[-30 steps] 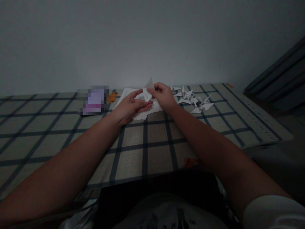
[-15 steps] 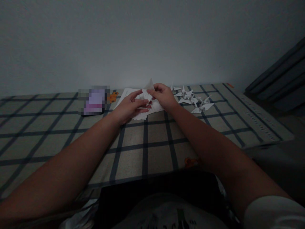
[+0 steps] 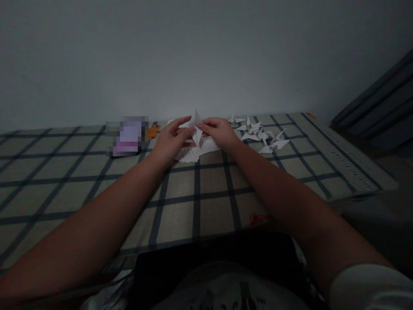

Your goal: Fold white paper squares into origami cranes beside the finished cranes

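Between my two hands a piece of folded white paper (image 3: 196, 134) stands upright, diamond-shaped, with a sharp point at the top and another at the bottom. My left hand (image 3: 171, 138) pinches its left side with the thumb, the index finger stretched out behind. On the right side, the thumb and fingers of my right hand (image 3: 220, 131) are closed on the paper. Under both hands lie white paper sheets (image 3: 190, 154) with print or writing and a ragged front edge. Part of the sheets is hidden by my left hand.
Several folded paper cranes (image 3: 264, 135) lie in a cluster right of my hands. A phone (image 3: 129, 137), blurred out, rests at the left on the checked tablecloth (image 3: 213, 211). A wall (image 3: 206, 56) rises behind the table; dark folded cloth (image 3: 380, 103) hangs at the right.
The folded paper has moved slightly left and turned, so its diamond face now shows more squarely. My left fingers have shifted up along it, and my right hand has lowered a little.
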Demonstrator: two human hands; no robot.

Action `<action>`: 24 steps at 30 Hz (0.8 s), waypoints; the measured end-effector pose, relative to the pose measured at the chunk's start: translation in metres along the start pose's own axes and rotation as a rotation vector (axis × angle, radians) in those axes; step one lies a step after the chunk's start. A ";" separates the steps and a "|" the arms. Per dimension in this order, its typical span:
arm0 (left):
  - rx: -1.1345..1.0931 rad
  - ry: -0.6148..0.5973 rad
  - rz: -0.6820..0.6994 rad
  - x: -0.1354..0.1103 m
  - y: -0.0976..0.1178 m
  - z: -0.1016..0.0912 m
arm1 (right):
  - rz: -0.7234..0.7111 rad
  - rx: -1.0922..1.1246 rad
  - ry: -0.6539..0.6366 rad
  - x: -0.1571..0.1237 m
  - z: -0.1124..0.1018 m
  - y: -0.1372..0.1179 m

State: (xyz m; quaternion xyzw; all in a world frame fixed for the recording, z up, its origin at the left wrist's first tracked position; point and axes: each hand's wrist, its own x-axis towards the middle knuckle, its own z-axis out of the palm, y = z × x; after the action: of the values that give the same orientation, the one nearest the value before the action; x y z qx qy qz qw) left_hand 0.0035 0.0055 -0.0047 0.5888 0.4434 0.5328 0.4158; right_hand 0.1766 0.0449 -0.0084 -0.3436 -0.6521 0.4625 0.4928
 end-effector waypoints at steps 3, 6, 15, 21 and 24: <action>0.000 0.066 -0.004 0.001 0.003 0.000 | 0.013 0.033 -0.012 0.001 0.002 0.003; -0.007 0.111 -0.023 0.001 0.006 -0.001 | 0.026 0.092 0.023 0.000 0.003 0.002; -0.017 0.060 -0.089 -0.003 0.008 0.000 | 0.047 0.056 -0.003 -0.002 0.004 -0.001; 0.091 0.070 -0.071 -0.005 0.009 -0.001 | -0.021 0.012 -0.009 -0.002 0.003 0.000; 0.055 0.031 -0.111 -0.008 0.013 0.001 | -0.068 -0.066 -0.021 -0.001 -0.001 0.000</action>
State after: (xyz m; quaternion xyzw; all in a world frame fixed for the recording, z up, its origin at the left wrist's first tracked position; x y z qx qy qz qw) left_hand 0.0055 -0.0060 0.0053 0.5663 0.4961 0.5054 0.4215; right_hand 0.1776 0.0443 -0.0089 -0.3324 -0.6834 0.4276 0.4895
